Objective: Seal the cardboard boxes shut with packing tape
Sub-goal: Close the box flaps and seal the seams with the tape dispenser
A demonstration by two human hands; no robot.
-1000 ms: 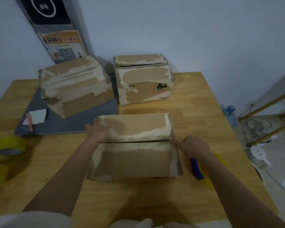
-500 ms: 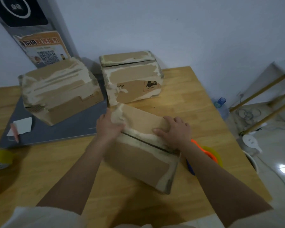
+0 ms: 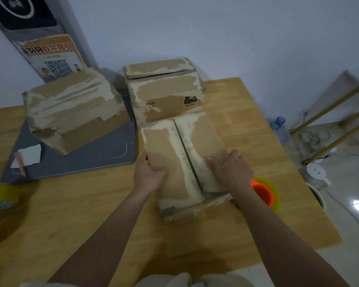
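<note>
Both hands hold a worn brown cardboard box with pale torn patches, lying on the wooden table between them, its centre seam running away from the person. The left hand grips the box's left edge, thumb curled over the top. The right hand lies on the top right flap, fingers curled over it. Just right of the right hand sits a yellow tape roll on an orange dispenser. Beyond the hands stand 2 more patched brown cardboard boxes, one of them on a grey mat. Far left of the left hand lies a second yellow tape roll.
</note>
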